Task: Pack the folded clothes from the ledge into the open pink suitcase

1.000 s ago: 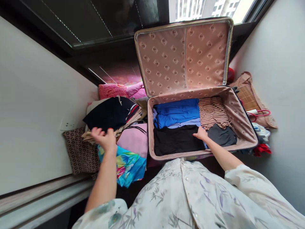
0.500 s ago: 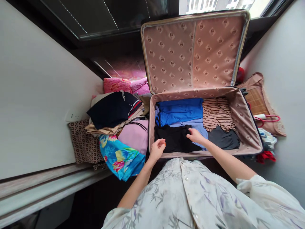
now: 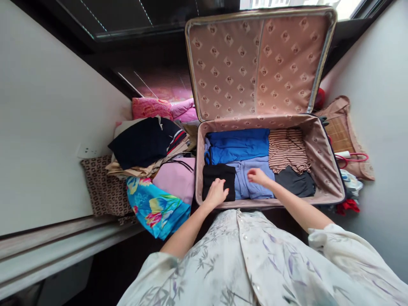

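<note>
The black top [image 3: 219, 176] is folded into a compact rectangle in the front left corner of the open suitcase [image 3: 248, 204]. My left hand [image 3: 217, 193] lies on it with the fingers apart. Just to the right, my right hand [image 3: 258, 176] is over a periwinkle blue garment [image 3: 255, 191], its fingers curled and nothing visible in them. Behind these lies a bright blue garment [image 3: 239, 144]. In the right part of the case are a striped tan garment [image 3: 288, 148] and a dark grey one [image 3: 295, 182].
Left of the case, clothes are heaped: a navy piece [image 3: 140, 144], a lilac one [image 3: 175, 178] and a blue floral cloth [image 3: 157, 208]. The raised lid [image 3: 255, 63] leans near the window. On the right are a tan bag [image 3: 344, 131] and a pink cable [image 3: 357, 160].
The black top has been folded over from right to left, uncovering more of the periwinkle garment. My right hand has let go of its edge. My left hand has moved onto the top.
</note>
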A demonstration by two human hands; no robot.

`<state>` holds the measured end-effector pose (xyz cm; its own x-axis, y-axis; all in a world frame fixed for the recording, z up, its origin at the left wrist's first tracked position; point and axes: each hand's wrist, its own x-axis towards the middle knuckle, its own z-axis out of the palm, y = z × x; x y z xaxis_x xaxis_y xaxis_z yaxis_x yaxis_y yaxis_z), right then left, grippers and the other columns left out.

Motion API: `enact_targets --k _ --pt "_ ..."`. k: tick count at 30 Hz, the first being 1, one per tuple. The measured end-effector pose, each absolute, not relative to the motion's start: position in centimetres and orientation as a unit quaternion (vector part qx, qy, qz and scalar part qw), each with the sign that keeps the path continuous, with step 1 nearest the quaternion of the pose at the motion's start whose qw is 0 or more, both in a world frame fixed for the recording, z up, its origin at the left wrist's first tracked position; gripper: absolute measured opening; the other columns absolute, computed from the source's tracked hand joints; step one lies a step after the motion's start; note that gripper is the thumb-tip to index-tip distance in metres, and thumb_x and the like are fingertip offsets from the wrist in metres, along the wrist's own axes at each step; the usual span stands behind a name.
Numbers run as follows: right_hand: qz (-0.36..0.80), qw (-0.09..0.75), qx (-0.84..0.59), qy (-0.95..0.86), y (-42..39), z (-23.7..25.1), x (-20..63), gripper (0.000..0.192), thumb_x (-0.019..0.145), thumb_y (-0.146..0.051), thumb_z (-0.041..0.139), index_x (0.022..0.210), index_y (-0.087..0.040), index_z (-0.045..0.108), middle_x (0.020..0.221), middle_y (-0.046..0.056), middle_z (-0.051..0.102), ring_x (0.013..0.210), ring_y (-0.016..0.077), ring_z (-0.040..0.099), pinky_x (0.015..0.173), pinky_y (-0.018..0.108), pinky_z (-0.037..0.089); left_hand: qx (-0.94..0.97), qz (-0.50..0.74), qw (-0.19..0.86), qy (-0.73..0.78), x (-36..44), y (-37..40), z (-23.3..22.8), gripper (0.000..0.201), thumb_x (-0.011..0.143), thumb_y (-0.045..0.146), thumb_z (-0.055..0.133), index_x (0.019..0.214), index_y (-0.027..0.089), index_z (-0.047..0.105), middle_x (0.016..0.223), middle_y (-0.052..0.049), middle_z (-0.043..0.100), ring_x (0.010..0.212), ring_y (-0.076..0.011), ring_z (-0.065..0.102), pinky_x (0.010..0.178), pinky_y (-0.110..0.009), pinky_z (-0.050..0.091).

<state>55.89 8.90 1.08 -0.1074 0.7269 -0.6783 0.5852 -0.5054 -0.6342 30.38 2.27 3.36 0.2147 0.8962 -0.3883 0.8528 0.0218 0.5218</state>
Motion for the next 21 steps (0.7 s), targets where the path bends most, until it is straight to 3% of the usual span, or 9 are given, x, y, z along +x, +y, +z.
enact_targets --k 4,8,11,15,18,21 --pt "0.37 0.082 -0.804 -0.458 11.8 -0.1 65.4 0.023 0.083 -0.019 0.055 0.102 -0.013 0.066 0.103 0.017 0.073 0.106 0.0289 0.068 0.098 0.041 0.051 0.636 -0.151 0.349 0.672 35.6 3.9 0.9 0.081 0.087 0.042 0.076 0.152 0.006 0.043 0.146 -0.029 0.046 0.133 -0.0427 0.05 0.102 -0.051 0.05" --pt "0.262 0.1 -0.853 -0.44 13.7 -1.9 70.1 0.045 0.084 -0.026 0.056 0.125 -0.006 0.059 0.131 0.028 0.062 0.132 0.0371 0.051 0.112 0.05 0.038 0.585 -0.213 0.29 0.727 38.3 5.1 -1.3 0.102 0.081 0.047 0.082 0.161 0.014 0.029 0.154 -0.03 0.036 0.133 -0.0442 0.044 0.093 -0.053 0.054" --pt "0.213 0.092 -0.857 -0.459 15.1 -3.7 70.5 0.059 0.086 -0.037 0.06 0.134 -0.005 0.051 0.142 0.03 0.051 0.138 0.0406 0.041 0.114 0.053 0.032 0.583 -0.235 0.24 0.74 39.4 5.1 -2.8 0.093 0.085 0.037 0.077 0.162 0.014 0.029 0.153 -0.03 0.036 0.129 -0.0436 0.046 0.087 -0.053 0.056" --pt "0.211 0.049 -0.856 -0.47 16.5 -5.6 68.6 0.075 0.086 -0.049 0.065 0.146 -0.011 0.04 0.153 0.029 0.039 0.138 0.0432 0.038 0.109 0.056 0.035 0.597 -0.207 0.192 0.751 39.6 4.7 -3.9 0.067 0.093 0.018 0.053 0.157 0.008 0.037 0.145 -0.035 0.042 0.124 -0.0453 0.051 0.082 -0.054 0.057" --pt "0.206 0.026 -0.857 -0.472 17.3 -6.2 67.1 0.075 0.086 -0.042 0.068 0.148 -0.012 0.038 0.152 0.03 0.039 0.136 0.0422 0.039 0.107 0.056 0.037 0.606 -0.16 0.232 0.744 38.1 5.1 -4.1 0.067 0.087 0.012 0.056 0.153 0.009 0.043 0.141 -0.033 0.047 0.122 -0.0436 0.057 0.087 -0.052 0.056" --pt "0.218 0.028 -0.858 -0.464 18.4 -6.2 67.2 0.06 0.087 -0.025 0.064 0.142 -0.007 0.047 0.148 0.031 0.044 0.137 0.0405 0.041 0.108 0.055 0.039 0.559 -0.084 0.3 0.769 35.7 6.4 -3.6 0.064 0.075 0.012 0.069 0.137 0.013 0.057 0.135 -0.029 0.058 0.12 -0.04 0.064 0.097 -0.051 0.054"
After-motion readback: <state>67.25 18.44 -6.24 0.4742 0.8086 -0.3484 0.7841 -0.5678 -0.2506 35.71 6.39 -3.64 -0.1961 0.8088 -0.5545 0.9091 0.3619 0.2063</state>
